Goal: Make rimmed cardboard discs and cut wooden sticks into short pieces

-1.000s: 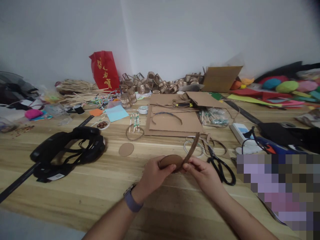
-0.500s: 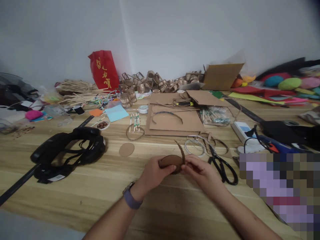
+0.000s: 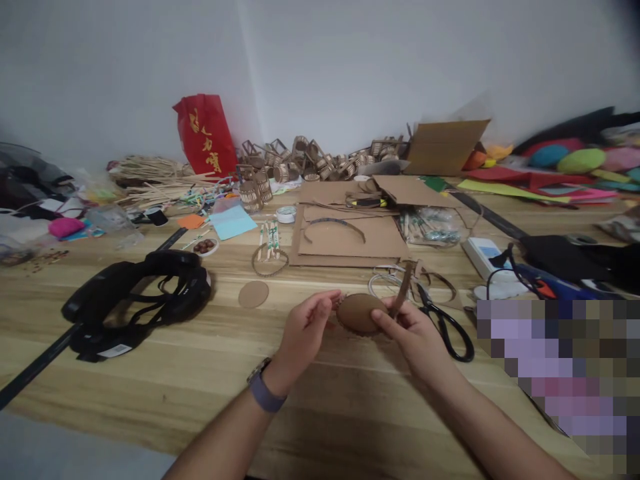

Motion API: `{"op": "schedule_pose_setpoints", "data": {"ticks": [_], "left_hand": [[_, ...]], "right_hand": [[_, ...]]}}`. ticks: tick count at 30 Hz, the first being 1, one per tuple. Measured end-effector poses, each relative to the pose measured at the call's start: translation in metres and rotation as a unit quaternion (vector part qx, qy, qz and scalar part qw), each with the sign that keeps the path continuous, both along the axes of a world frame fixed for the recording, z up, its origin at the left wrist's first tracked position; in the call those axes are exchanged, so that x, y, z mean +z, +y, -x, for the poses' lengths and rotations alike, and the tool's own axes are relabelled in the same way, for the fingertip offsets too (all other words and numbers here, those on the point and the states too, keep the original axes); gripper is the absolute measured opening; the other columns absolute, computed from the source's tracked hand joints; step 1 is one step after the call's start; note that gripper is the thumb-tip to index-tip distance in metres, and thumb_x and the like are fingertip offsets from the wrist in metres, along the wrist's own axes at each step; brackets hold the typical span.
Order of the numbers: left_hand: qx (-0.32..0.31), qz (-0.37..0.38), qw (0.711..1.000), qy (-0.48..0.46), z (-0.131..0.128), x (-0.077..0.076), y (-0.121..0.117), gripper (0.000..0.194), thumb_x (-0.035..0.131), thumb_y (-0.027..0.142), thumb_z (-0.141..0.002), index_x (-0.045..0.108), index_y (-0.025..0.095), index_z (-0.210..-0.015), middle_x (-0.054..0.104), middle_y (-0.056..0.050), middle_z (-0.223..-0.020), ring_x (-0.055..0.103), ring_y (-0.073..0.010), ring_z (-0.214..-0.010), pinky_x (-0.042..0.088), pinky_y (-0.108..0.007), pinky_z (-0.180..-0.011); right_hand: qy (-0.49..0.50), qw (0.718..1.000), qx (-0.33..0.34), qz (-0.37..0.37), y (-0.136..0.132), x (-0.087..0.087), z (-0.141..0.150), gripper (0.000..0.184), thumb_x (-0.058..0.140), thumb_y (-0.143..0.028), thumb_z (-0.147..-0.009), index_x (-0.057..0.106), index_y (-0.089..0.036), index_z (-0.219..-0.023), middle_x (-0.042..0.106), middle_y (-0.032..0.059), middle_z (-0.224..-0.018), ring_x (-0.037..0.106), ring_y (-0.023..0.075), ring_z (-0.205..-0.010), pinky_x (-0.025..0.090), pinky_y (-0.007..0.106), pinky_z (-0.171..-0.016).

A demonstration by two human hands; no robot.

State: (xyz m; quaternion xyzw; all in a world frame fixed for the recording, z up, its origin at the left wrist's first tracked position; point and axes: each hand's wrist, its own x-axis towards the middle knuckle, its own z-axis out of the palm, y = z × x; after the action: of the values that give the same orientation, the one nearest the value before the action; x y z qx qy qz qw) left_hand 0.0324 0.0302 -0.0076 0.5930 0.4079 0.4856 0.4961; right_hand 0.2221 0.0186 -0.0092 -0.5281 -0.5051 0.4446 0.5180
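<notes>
A round cardboard disc (image 3: 361, 314) is pinched in my right hand (image 3: 407, 330), the thumb lying on its top face. A narrow corrugated cardboard strip (image 3: 403, 291) runs along the disc's rim, and its loose end sticks up beside my right fingers. At the disc's left edge is my left hand (image 3: 306, 333), its fingers extended and holding nothing; whether a fingertip touches the rim I cannot tell. Flat on the table lies a second cardboard disc (image 3: 253, 294), left of my hands. Black-handled scissors (image 3: 453, 333) rest just beyond my right wrist.
Cardboard sheets (image 3: 350, 241) lie ahead, with a curved strip on top. A ring of braided strip (image 3: 270, 272), a bowl of brown beads (image 3: 205, 247) and a black headset-like device (image 3: 137, 300) are leftward. Several small woven baskets (image 3: 320, 163) line the wall. A power bank-like white box (image 3: 485, 257) is right.
My left hand has let go of the disc and opened. The disc has moved slightly right and up, now in my right hand, and the strip's free end leans further right.
</notes>
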Motion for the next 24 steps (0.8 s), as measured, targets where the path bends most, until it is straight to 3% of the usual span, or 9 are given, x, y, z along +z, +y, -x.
{"op": "schedule_pose_setpoints", "data": {"ticks": [4,11,18,24], "left_hand": [[0.065,-0.081,0.992,0.068,0.0001,-0.0012,-0.0023,0.026,0.058,0.038,-0.088,0.073,0.021,-0.102,0.074,-0.006,-0.102,0.068,-0.0194,-0.091,0.055,-0.030,-0.080],[0.099,-0.184,0.971,0.113,-0.0018,0.0024,-0.0043,0.016,0.061,0.024,-0.085,0.075,0.024,-0.094,0.076,-0.003,-0.094,0.070,-0.0181,-0.087,0.055,-0.029,-0.081],[0.085,-0.203,0.965,0.143,-0.0020,0.0026,-0.0040,0.017,0.059,0.022,-0.087,0.075,0.023,-0.092,0.076,-0.004,-0.091,0.069,-0.0179,-0.085,0.054,-0.028,-0.078],[0.082,-0.183,0.968,0.149,-0.0033,0.0031,-0.0051,0.016,0.058,0.019,-0.086,0.074,0.020,-0.090,0.075,-0.005,-0.088,0.068,-0.0167,-0.082,0.052,-0.025,-0.076]], "right_hand": [[0.002,1.000,-0.004,-0.001,-0.0006,-0.0009,0.0018,0.033,0.074,-0.050,-0.064,0.062,-0.020,-0.073,0.054,-0.0022,-0.064,0.046,0.0135,-0.059,0.040,0.025,-0.055],[-0.052,0.999,-0.010,-0.012,-0.0036,-0.0024,0.0017,0.035,0.072,-0.053,-0.063,0.059,-0.021,-0.070,0.045,-0.0043,-0.057,0.041,0.0129,-0.055,0.035,0.025,-0.051],[-0.059,0.998,0.001,-0.018,-0.0053,0.0032,0.0010,0.037,0.072,-0.055,-0.064,0.058,-0.021,-0.070,0.048,-0.0033,-0.060,0.043,0.0135,-0.056,0.038,0.026,-0.052],[-0.066,0.998,0.010,-0.020,-0.0034,-0.0023,-0.0012,0.033,0.071,-0.050,-0.066,0.060,-0.020,-0.072,0.050,-0.0030,-0.063,0.046,0.0142,-0.058,0.040,0.027,-0.055]]}}
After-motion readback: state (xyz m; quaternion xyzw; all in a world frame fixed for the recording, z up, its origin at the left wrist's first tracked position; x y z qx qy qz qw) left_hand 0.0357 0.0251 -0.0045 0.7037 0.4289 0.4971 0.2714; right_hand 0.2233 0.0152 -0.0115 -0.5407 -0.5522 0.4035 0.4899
